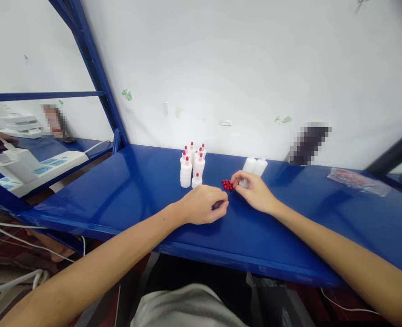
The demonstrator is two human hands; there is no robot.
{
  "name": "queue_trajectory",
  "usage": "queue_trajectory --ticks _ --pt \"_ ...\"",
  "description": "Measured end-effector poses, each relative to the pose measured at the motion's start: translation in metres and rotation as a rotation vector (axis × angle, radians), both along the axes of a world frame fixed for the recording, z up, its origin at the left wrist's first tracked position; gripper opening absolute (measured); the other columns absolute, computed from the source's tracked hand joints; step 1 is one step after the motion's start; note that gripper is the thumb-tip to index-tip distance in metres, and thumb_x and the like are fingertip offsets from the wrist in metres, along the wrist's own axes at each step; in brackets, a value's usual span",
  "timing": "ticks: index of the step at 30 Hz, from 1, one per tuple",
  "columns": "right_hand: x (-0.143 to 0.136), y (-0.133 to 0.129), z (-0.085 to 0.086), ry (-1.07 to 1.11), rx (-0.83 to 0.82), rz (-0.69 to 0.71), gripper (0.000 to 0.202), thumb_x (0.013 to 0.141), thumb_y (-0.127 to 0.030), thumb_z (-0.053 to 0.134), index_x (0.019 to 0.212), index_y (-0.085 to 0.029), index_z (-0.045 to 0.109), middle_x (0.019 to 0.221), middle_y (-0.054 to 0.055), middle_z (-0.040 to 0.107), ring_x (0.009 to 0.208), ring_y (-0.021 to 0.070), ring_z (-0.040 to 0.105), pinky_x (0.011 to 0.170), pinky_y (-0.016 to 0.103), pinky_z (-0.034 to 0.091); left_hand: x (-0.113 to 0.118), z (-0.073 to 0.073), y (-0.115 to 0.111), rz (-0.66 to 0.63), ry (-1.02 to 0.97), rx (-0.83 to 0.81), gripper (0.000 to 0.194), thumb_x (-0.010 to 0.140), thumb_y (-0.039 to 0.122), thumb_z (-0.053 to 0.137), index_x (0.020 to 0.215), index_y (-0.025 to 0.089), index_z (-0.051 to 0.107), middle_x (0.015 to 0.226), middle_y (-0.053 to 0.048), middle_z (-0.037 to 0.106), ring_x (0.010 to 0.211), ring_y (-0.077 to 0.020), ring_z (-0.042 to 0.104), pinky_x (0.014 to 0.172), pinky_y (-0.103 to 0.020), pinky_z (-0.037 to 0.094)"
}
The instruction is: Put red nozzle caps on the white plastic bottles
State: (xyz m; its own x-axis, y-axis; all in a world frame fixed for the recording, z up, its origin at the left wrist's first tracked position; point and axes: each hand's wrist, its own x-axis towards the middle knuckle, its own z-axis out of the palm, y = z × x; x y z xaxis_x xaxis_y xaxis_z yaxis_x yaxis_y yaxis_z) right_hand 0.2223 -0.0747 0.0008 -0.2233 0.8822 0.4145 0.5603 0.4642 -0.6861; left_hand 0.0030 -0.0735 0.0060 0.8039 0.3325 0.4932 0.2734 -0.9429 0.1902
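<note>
My left hand is curled closed above the blue table, in front of the white bottles. Its back faces me, and whatever its fingers may hold is hidden. My right hand pinches at the right edge of a small pile of red caps, its fingertips on a red cap there. Several white squeeze bottles with red-tipped nozzles stand upright in a group behind my left hand. A shorter-looking one is nearest to me. Behind my right hand are white bottles without visible red tips, partly covered by the hand.
The blue table runs along a white wall. A clear plastic bag with something reddish lies at the right. A blurred dark object leans on the wall. Blue frame posts and a power strip with plugged-in chargers are at the left.
</note>
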Motion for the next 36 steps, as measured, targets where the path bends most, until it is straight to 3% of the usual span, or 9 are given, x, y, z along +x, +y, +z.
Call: queue_trajectory --ticks 3,7,11,14,17,23,29,36 --pt "0.000 -0.001 0.002 -0.016 -0.003 0.004 0.012 0.078 -0.015 0.050 0.081 -0.019 0.062 0.076 0.001 0.064 0.074 0.0179 0.059 0.076 0.032 0.045 -0.001 -0.001 -0.001 -0.005 0.046 -0.006 0.019 0.093 0.022 0.050 0.100 0.017 0.067 0.101 -0.007 0.062 0.079 -0.0146 0.062 0.074 -0.028 0.051" --pt "0.000 -0.002 0.003 0.002 -0.024 0.027 0.013 0.074 -0.015 0.050 0.078 -0.019 0.062 0.072 0.000 0.063 0.071 0.0175 0.058 0.072 0.032 0.044 -0.001 -0.003 -0.002 0.153 0.118 0.007 0.038 0.096 0.034 0.048 0.129 0.018 0.058 0.127 -0.011 0.056 0.076 -0.0158 0.065 0.071 -0.033 0.055" --pt "-0.002 -0.003 0.004 0.066 -0.075 0.090 0.011 0.073 -0.019 0.051 0.075 -0.018 0.062 0.063 -0.002 0.058 0.060 0.0155 0.052 0.063 0.030 0.041 0.000 -0.005 0.001 0.185 0.213 0.013 0.055 0.099 0.049 0.042 0.145 0.017 0.043 0.145 -0.014 0.048 0.096 -0.0225 0.069 0.078 -0.035 0.056" --pt "-0.002 -0.004 0.007 0.123 -0.094 0.099 0.012 0.076 -0.025 0.052 0.074 -0.018 0.061 0.058 -0.002 0.053 0.055 0.0147 0.049 0.057 0.029 0.038 0.001 -0.006 0.004 0.178 0.251 -0.003 0.059 0.101 0.051 0.037 0.149 0.016 0.037 0.153 -0.014 0.043 0.119 -0.0269 0.063 0.090 -0.037 0.054" --pt "0.001 -0.006 0.012 0.134 -0.124 0.109 0.018 0.080 -0.031 0.053 0.074 -0.017 0.062 0.053 -0.003 0.049 0.051 0.0143 0.046 0.055 0.029 0.035 0.002 -0.006 0.006 0.157 0.251 -0.021 0.056 0.103 0.047 0.033 0.148 0.013 0.038 0.153 -0.013 0.044 0.132 -0.0271 0.054 0.102 -0.039 0.049" --pt "0.006 -0.006 0.018 0.138 -0.160 0.124 0.023 0.086 -0.032 0.052 0.070 -0.018 0.060 0.047 -0.004 0.046 0.047 0.0132 0.042 0.052 0.029 0.033 0.002 -0.007 0.007 0.144 0.208 -0.031 0.049 0.104 0.041 0.035 0.144 0.014 0.044 0.146 -0.012 0.053 0.127 -0.0249 0.059 0.100 -0.039 0.051" --pt "0.005 -0.004 0.011 -0.022 -0.040 -0.069 0.027 0.089 -0.032 0.048 0.069 -0.018 0.060 0.050 -0.003 0.051 0.048 0.0135 0.047 0.054 0.028 0.034 0.000 -0.006 0.009 0.108 0.158 -0.077 0.042 0.101 0.036 0.044 0.137 0.016 0.052 0.135 -0.010 0.058 0.115 -0.0233 0.063 0.098 -0.037 0.052" --pt "0.006 -0.005 0.009 -0.157 0.015 0.075 0.023 0.085 -0.014 0.035 0.091 -0.020 0.057 0.063 -0.003 0.058 0.058 0.0151 0.054 0.063 0.028 0.039 0.000 -0.007 0.015 0.082 0.093 -0.179 0.029 0.095 0.013 0.047 0.118 0.017 0.065 0.117 -0.008 0.064 0.103 -0.0188 0.065 0.094 -0.031 0.052"
